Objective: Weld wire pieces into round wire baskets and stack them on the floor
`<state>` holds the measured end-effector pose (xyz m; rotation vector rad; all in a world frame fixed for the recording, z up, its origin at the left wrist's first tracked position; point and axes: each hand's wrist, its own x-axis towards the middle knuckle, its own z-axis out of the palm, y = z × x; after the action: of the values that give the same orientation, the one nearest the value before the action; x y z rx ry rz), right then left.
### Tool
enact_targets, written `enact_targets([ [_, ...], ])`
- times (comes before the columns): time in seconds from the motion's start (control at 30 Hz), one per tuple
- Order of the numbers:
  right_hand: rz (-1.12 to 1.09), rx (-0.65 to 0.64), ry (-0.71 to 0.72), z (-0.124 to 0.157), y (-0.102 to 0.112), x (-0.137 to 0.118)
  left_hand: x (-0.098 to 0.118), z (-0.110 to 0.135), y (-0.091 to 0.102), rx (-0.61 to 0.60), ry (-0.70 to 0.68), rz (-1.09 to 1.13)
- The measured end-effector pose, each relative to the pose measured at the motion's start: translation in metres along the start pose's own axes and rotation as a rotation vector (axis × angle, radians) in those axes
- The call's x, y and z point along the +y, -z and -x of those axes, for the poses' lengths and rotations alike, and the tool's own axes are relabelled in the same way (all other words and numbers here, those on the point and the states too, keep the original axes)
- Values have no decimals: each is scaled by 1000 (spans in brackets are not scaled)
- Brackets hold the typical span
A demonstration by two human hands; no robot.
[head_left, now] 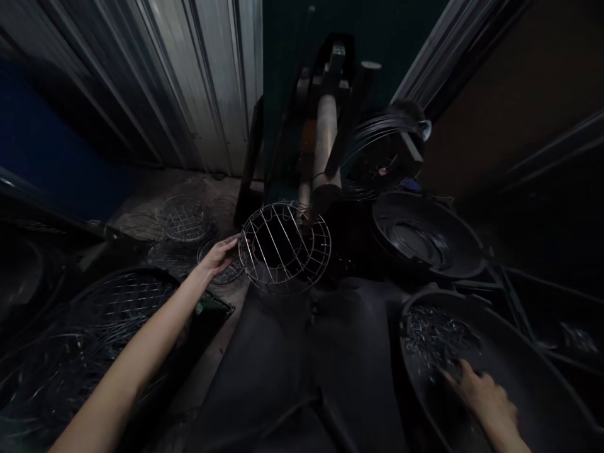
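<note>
My left hand grips the left rim of a round wire rack between thumb and fingers. The rack is made of thin shiny rods, with parallel bars across a ring, and is held tilted against the end of a machine's metal arm. Low on the right, my right hand reaches into a wide dark basin. Its fingers are near a heap of small metal pieces. They are dim and blurred, so whether they hold a piece cannot be made out.
A machine with a thick cylindrical arm stands ahead. Beyond the near basin is another basin with wire rings. A wire coil hangs at the right. More wire racks lie on the floor; a dark container of wirework stands left.
</note>
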<state>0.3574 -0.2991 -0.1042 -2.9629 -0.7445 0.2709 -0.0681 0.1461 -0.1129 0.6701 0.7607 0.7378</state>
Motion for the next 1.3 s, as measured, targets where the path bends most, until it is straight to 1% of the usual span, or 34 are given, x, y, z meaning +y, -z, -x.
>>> enact_targets([
  [0.03,-33,5,10,-3,4,-23,-2,-4,-1,9,0,2],
  [0.07,-120,3,65,-5,10,-52,-4,-7,-2,14,0,3],
  [0.13,-371,2,215,-10,25,-116,-7,-12,-3,19,3,7],
  [0.2,-622,-130,349,-15,38,-182,-8,-14,-4,15,5,10],
  [0.27,-833,-234,440,-18,48,-238,-9,-15,-5,3,12,12],
  [0.33,-1034,-378,428,-20,51,-279,-11,-16,-5,-18,22,15],
  [0.4,-1240,-541,341,-20,50,-304,-12,-17,-6,-41,31,24],
  [0.43,-1333,-617,284,-20,48,-311,-13,-17,-6,-50,36,30],
  [0.5,-1467,-733,186,-19,46,-316,-15,-17,-8,-65,48,46],
  [0.6,-1536,-821,110,-16,45,-313,-16,-16,-9,-81,78,71],
  [0.73,-1463,-833,57,-21,49,-310,-20,-21,-5,-89,115,106],
  [0.83,-1347,-798,38,-27,55,-312,-29,-29,-2,-104,129,135],
  [0.93,-1274,-746,49,-28,60,-311,-41,-36,-4,-133,131,167],
  [1.0,-1268,-741,80,-28,62,-311,-45,-36,-5,-148,124,183],
  [1.07,-1282,-761,111,-27,60,-310,-44,-33,-3,-156,113,190],
  [1.13,-1300,-787,129,-26,58,-311,-38,-25,1,-159,97,191],
  [1.3,-1313,-844,140,-25,57,-313,-24,5,7,-179,79,174],
])
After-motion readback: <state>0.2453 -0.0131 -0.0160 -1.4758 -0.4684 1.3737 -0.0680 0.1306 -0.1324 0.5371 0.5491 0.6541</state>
